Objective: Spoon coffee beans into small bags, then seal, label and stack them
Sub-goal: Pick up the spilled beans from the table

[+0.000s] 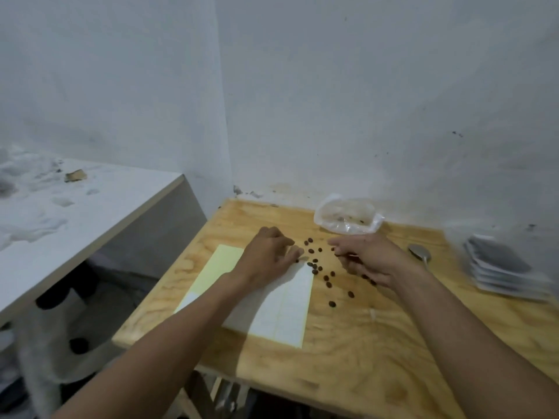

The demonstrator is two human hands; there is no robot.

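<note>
Head view: we see a plywood table (348, 352) in a white-walled corner, both bare forearms reaching in from the bottom edge. Loose coffee beans (316, 264) lie scattered on the wood at table centre, between the two hands, trailing down toward 5 o'clock. Left hand (267, 255) sits palm down at 9 o'clock of the beans, fingers curled inward, tips at the edge of the scatter; we cannot tell if it pinches a bean. Right hand (367, 258) is at 3 o'clock of the beans, fingers loosely bent and pointing left, a few beans showing dark just under its palm edge; whether it holds any we cannot tell.

White label sheet (281, 316) lies flat at 7 o'clock of the beans, partly under the left wrist. A pale yellow backing sheet (216, 267) lies beside it at 9 o'clock, touching or overlapping it. Clear plastic bag (348, 217), open and crumpled, nearly empty, sits at 12 o'clock against the wall. Metal spoon (420, 254) rests on the table at 3 o'clock, just beyond the right hand. Stack of filled small bags (505, 270) at the far 3 o'clock edge, blurred. A white side table (90, 216) stands at 9 o'clock, apart from the plywood one.
</note>
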